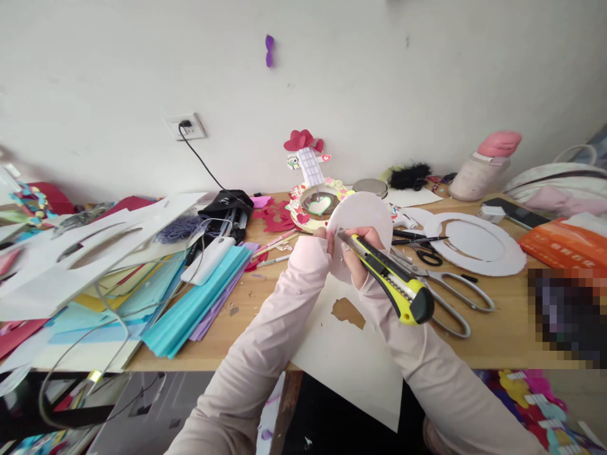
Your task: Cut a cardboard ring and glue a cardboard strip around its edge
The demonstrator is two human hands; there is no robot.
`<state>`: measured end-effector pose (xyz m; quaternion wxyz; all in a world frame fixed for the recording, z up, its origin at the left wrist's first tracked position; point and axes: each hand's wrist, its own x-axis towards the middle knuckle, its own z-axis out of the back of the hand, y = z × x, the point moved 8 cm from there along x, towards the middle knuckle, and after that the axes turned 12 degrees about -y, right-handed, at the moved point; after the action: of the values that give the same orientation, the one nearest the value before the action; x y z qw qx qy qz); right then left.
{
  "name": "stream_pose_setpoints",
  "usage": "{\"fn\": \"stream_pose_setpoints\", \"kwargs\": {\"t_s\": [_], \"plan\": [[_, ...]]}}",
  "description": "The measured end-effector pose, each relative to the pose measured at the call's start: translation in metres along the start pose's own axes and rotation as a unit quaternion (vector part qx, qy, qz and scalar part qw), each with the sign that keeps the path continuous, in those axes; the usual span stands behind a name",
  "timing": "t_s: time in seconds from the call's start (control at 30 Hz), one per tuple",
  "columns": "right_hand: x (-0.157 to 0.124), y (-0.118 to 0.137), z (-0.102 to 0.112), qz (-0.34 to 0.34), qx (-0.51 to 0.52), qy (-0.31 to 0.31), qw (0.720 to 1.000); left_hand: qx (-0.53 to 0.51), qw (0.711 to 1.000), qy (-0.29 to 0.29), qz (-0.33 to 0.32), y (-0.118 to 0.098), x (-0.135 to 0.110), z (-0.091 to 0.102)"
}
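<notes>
My left hand (pixel 325 243), in a pale pink sleeve, grips the left edge of a white round foam disc (pixel 363 218) held up above the wooden desk (pixel 488 338). My right hand (pixel 358 256) is closed on a yellow and black utility knife (pixel 389 278), whose tip touches the disc's face. Under both hands lies a white sheet (pixel 341 354) with a ragged hole cut in it, hanging over the desk's front edge.
Large scissors (pixel 450 297) and small black scissors (pixel 424 249) lie right of my hands. A white ring cut-out (pixel 477 243) and an orange box (pixel 564 243) sit further right. Coloured paper stacks (pixel 190 303) and white boards (pixel 71 253) fill the left. A heart craft (pixel 315 202) stands behind.
</notes>
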<state>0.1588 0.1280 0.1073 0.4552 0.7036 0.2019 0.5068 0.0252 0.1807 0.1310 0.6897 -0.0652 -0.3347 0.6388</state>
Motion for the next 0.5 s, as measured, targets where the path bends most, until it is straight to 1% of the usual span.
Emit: {"fn": "stream_pose_setpoints", "kwargs": {"t_s": [0.1, 0.2, 0.37, 0.5], "plan": [[-0.001, 0.002, -0.002, 0.024, -0.015, 0.023, 0.999, 0.013, 1.0, -0.011, 0.019, 0.003, 0.002, 0.004], [-0.002, -0.003, -0.006, 0.032, -0.017, 0.047, 0.998, 0.004, 0.999, -0.014, 0.03, 0.003, 0.004, 0.007], [0.001, -0.016, -0.008, 0.031, -0.012, 0.041, 0.999, -0.005, 1.0, 0.005, 0.015, 0.003, 0.005, 0.006], [-0.003, -0.009, -0.01, 0.046, -0.013, 0.066, 0.997, 0.009, 1.0, -0.005, 0.009, 0.01, 0.008, 0.007]]}}
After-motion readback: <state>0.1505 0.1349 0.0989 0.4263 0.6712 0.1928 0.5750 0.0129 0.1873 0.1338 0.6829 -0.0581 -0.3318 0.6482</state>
